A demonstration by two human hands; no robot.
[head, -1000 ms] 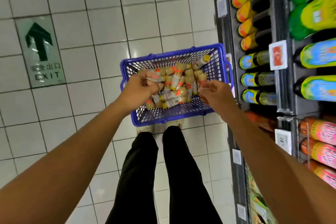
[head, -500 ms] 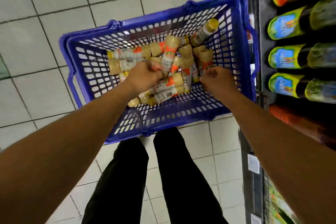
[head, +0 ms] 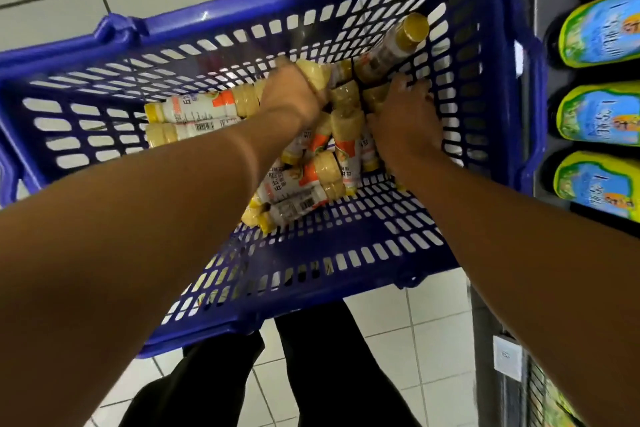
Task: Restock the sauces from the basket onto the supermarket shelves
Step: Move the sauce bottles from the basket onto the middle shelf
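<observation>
A blue plastic basket (head: 242, 7) stands on the tiled floor below me, with several small sauce bottles (head: 311, 177) with yellow caps and orange-white labels piled in its middle. My left hand (head: 294, 97) is deep in the pile and grips a yellowish sauce bottle (head: 315, 73) whose end sticks out past my knuckles. My right hand (head: 405, 118) reaches into the right side of the pile, its fingers curled down over the bottle tops (head: 375, 94); the fingertips are hidden. One more bottle (head: 391, 48) leans in the far right corner.
The shelf unit runs along the right edge, holding large dark bottles with green-blue labels (head: 599, 31) lying with their ends toward me. A price tag (head: 507, 357) hangs on a lower shelf rail. My legs in black trousers (head: 311, 374) stand just behind the basket.
I have bent much closer to the basket. Both hands have gone from above the pile down into it, and the left hand has moved right and closed round a bottle.
</observation>
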